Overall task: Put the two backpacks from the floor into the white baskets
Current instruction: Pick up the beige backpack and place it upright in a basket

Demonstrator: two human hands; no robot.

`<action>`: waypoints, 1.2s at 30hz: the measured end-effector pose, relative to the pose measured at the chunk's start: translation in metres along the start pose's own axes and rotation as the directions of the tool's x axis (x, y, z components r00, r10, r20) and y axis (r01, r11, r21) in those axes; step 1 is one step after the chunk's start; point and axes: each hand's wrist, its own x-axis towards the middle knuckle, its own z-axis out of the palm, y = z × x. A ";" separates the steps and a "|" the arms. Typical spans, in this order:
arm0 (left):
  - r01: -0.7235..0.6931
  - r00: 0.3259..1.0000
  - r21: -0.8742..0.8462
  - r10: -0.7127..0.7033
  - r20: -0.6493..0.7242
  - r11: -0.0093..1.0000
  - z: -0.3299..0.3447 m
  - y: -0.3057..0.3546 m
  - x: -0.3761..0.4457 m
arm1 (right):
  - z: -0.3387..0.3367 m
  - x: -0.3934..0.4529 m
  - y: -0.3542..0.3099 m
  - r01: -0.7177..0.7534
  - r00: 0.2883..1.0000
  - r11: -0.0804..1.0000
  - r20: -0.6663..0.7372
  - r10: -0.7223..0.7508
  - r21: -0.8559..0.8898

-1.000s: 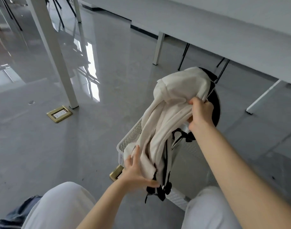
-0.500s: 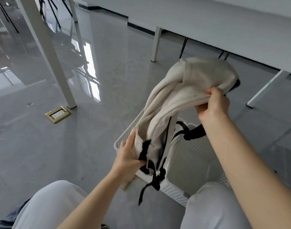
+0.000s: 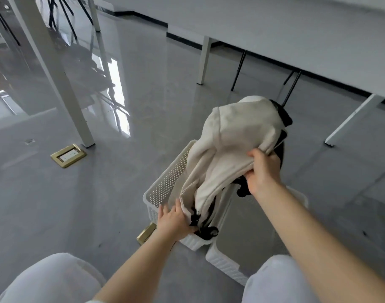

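Right hand (image 3: 262,171) clamped on upper fabric of the cream cloth backpack with black straps (image 3: 231,145). Left hand (image 3: 174,221) closed on its lower end at the near rim of the left perforated white plastic basket (image 3: 165,189). Backpack half inside, top above the rim. Right white basket (image 3: 226,265) appears empty; second backpack not visible. Glossy grey floor (image 3: 99,193) open to the left.

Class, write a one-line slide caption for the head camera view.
Both hands lower a cream backpack into a white perforated basket on the grey floor.
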 end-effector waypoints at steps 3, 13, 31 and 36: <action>-0.088 0.988 -0.225 0.056 -0.143 0.970 -0.014 0.003 -0.001 | 0.011 -0.001 0.000 0.030 0.999 0.999 0.014 -0.030 0.013; -0.044 0.968 0.047 0.031 0.247 0.998 -0.033 0.000 0.008 | 0.022 -0.005 0.049 0.284 0.947 0.834 0.274 -0.167 -0.473; -0.211 0.939 -0.783 -0.102 -0.329 0.584 -0.092 -0.006 -0.017 | 0.026 0.001 0.055 0.422 0.816 0.683 0.578 0.000 -0.596; -0.185 0.965 -0.860 -0.077 -0.250 0.476 -0.095 -0.021 -0.024 | 0.008 0.047 0.042 0.336 0.937 0.513 0.224 -0.268 -0.790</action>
